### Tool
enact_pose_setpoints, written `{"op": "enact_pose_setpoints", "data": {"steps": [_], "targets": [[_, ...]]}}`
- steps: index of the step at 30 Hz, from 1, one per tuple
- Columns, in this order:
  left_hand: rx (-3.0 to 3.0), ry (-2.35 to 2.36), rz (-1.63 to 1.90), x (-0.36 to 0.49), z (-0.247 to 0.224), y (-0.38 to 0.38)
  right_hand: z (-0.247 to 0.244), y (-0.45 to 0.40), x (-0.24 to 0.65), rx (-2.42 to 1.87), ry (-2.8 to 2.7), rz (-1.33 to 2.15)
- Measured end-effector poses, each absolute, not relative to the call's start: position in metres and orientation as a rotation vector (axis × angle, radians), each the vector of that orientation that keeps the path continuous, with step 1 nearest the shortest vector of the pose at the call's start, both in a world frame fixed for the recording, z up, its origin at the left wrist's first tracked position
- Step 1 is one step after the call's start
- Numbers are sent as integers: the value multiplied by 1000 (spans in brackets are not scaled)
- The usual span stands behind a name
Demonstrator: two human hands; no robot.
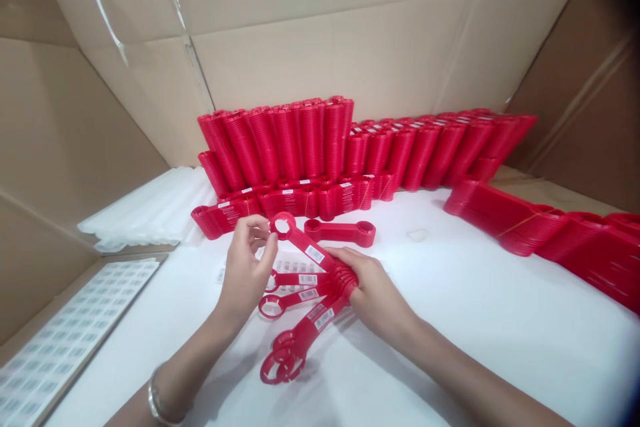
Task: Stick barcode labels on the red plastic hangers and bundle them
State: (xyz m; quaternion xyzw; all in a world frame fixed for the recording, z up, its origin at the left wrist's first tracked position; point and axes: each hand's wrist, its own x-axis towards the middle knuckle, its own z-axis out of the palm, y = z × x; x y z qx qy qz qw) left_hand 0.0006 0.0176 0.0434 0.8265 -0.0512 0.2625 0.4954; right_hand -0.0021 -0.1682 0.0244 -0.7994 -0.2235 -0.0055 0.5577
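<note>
Several red plastic pieces (295, 240) with ringed ends and barcode labels fan out to the left from my right hand (375, 287), whose fingers and thumb clasp their stacked ends. My left hand (249, 260) is beside the ring of the topmost piece, its thumb and fingers apart; whether a fingertip touches the ring cannot be made out. Behind the fan, a short stack of red pieces (340, 232) lies on the white table. A label sheet (295, 265) shows partly beneath the fanned pieces.
Tall stacks of red pieces (287, 143) line the back, with banded bundles (287, 200) before them. More bundles (520, 217) lie at the right. White foam-like sleeves (150, 207) and a large label sheet (65, 340) are at the left. Cardboard walls (320, 60) enclose the table (450, 287).
</note>
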Motion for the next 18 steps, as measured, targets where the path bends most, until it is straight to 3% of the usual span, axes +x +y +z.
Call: {"op": "enact_pose_setpoints", "data": {"steps": [18], "targets": [[1883, -236, 299, 0, 43, 30, 24, -184, 14, -1815, -477, -155]]}}
